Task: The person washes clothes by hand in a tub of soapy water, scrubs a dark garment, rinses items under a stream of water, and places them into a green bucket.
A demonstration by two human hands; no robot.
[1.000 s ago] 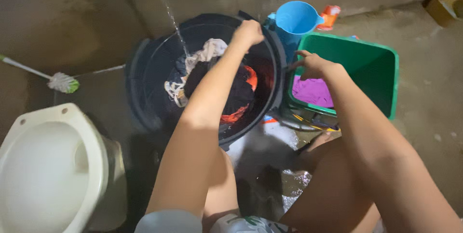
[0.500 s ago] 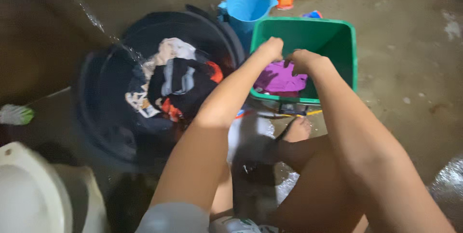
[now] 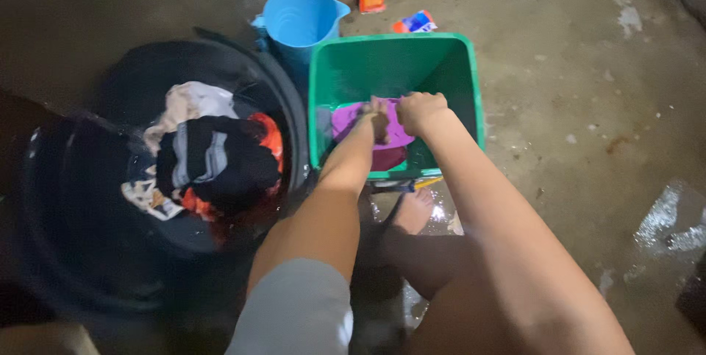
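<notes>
Both your hands, left hand and right hand, press the purple cloth inside the green tub, grip seemingly closed.

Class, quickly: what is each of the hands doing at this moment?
Left hand: closed on the purple cloth inside the green plastic tub.
Right hand: pressed on the same cloth; grip cannot be told.

Green tub, purple cloth, blue jug (black basin, mixed-colour laundry).

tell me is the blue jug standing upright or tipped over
Upright: the blue jug stands on the floor behind the green tub, its open mouth facing up.
</notes>
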